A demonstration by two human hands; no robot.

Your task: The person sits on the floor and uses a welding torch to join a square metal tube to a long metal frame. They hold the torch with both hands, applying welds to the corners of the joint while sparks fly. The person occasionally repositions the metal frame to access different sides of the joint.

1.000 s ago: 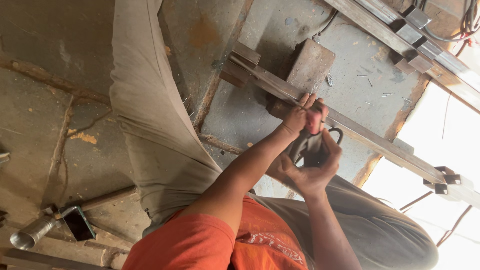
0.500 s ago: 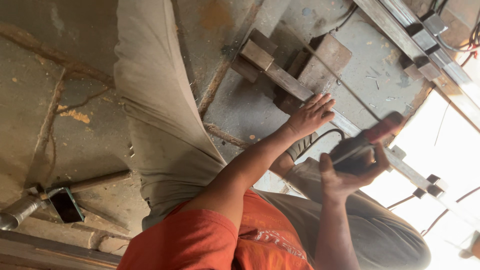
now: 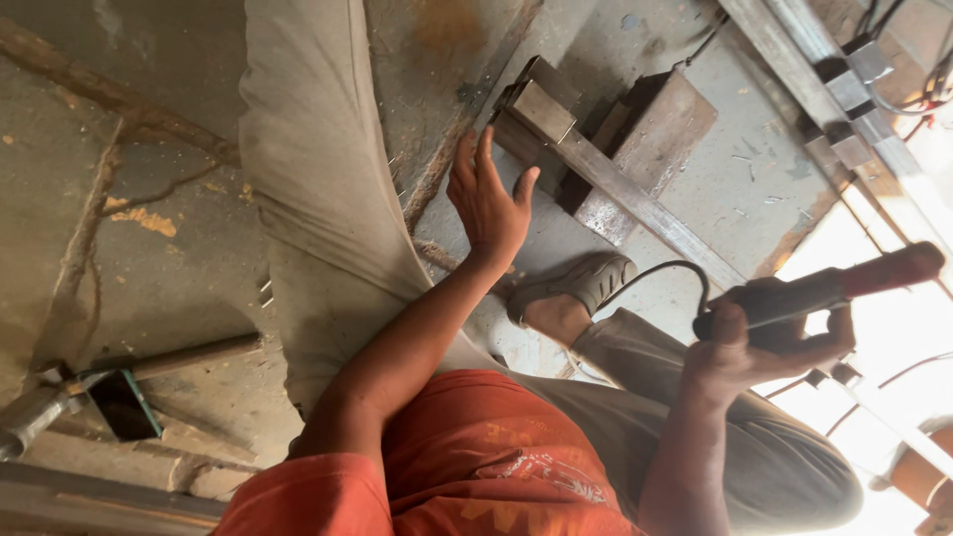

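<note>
Steel square tube point(image 3: 606, 184) lies on the concrete floor point(image 3: 179, 238), one end capped by a short block point(image 3: 541, 104). Left hand point(image 3: 488, 199) hovers spread, fingers apart and gripping nothing, just beside that end of the tube. Right hand point(image 3: 764, 342) is clamped around a welding holder point(image 3: 824, 290) with a red grip, held well apart from the joint, cable trailing. By the look of it, the piece is being positioned between welds. Any next move calls for steadying the tube squarely before bringing the holder near.
</note>
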